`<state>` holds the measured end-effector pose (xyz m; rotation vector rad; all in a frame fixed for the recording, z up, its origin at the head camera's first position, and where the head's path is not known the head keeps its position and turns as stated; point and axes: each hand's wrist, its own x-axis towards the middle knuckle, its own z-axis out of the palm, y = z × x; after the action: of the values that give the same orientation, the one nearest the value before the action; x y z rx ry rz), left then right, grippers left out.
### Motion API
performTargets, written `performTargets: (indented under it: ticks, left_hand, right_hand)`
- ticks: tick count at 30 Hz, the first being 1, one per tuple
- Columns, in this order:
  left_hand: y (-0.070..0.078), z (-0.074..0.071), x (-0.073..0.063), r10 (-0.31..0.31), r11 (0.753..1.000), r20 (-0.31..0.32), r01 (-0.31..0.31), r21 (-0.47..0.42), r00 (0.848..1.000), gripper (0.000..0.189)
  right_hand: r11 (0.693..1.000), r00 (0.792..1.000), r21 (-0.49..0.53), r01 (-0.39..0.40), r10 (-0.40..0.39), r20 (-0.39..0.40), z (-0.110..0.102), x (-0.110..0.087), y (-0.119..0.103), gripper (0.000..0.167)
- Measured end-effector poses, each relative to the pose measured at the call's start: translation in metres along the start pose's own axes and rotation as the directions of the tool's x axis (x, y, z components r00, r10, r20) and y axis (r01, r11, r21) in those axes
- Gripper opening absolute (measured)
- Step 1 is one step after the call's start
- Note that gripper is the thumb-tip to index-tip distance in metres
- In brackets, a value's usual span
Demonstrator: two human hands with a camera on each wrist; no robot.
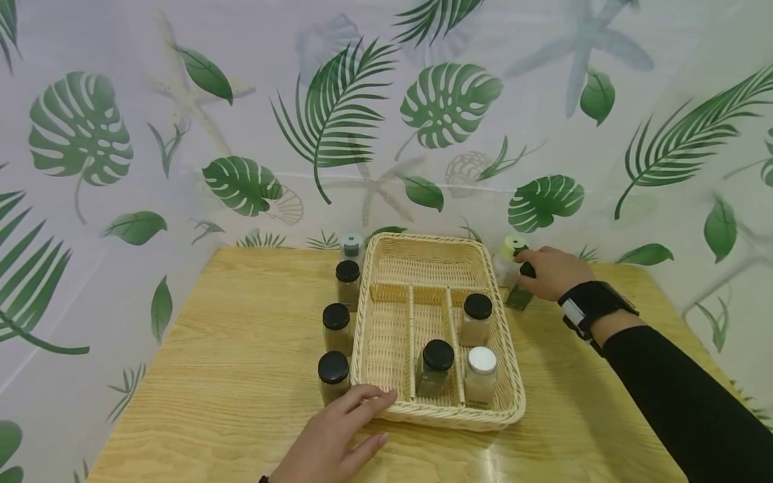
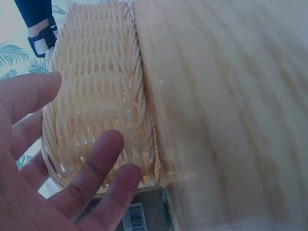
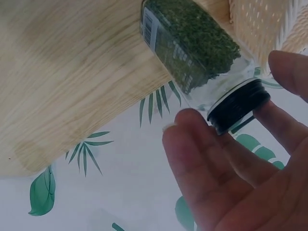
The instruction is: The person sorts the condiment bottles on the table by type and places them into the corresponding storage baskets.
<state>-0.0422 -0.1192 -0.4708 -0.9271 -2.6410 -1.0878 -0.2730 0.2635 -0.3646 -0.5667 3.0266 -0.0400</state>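
Observation:
My right hand (image 1: 555,272) holds a glass spice jar of green dried herbs (image 3: 197,43) by its black lid, just right of the wicker basket (image 1: 447,417). In the head view the jar leans slightly, its base at or near the tabletop. My left hand (image 1: 338,436) rests with loosely spread fingers on the basket's near left corner. Inside the divided basket stand a black-capped green jar (image 1: 433,376), another black-capped jar (image 1: 476,325) and a white-capped jar (image 1: 481,382). The left wrist view shows the fingers against the woven side (image 2: 96,62).
Along the basket's left side stand black-lidded jars (image 1: 333,376) and, farthest back, a pale-lidded one (image 1: 351,247). A shaker with a yellow-green lid (image 1: 514,242) stands behind my right hand. The wooden table (image 1: 241,349) meets a leaf-patterned cloth (image 1: 374,121) at the back.

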Motion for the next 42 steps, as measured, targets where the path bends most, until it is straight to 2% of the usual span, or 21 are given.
performTargets:
  ticks: [4, 18, 27, 34, 40, 42]
  left_hand:
    - [-0.001, 0.002, -0.001, 0.011, 1.000, -0.007, -0.011, -0.008, 1.000, 0.055]
    - [0.000, 0.003, -0.001, 0.040, 0.999, -0.019, -0.040, 0.008, 0.999, 0.055]
    - [0.000, 0.002, -0.001, 0.018, 1.000, 0.003, -0.018, 0.010, 1.000, 0.052]
    - [0.000, 0.002, 0.000, 0.003, 1.000, -0.006, -0.003, 0.008, 1.000, 0.053]
    - [0.000, 0.002, -0.001, 0.018, 1.000, -0.004, -0.018, 0.014, 1.000, 0.054]
    - [0.000, 0.001, 0.000, 0.007, 1.000, 0.001, -0.007, 0.010, 1.000, 0.054]
  right_hand:
    - [1.000, 1.000, -0.007, 0.002, -0.002, 0.008, 0.003, 0.001, 0.002, 0.043]
    - [1.000, 0.999, 0.008, 0.002, -0.001, -0.048, 0.011, 0.004, 0.007, 0.033]
    - [1.000, 0.998, 0.003, 0.023, -0.023, -0.062, 0.008, 0.002, 0.002, 0.030]
    - [0.999, 0.997, 0.003, 0.032, -0.031, -0.074, 0.004, -0.002, -0.002, 0.027]
    - [0.999, 0.997, 0.018, 0.041, -0.040, -0.067, -0.006, -0.011, -0.008, 0.029]
    - [0.999, 0.997, 0.018, 0.049, -0.048, -0.067, -0.011, -0.013, -0.010, 0.028]
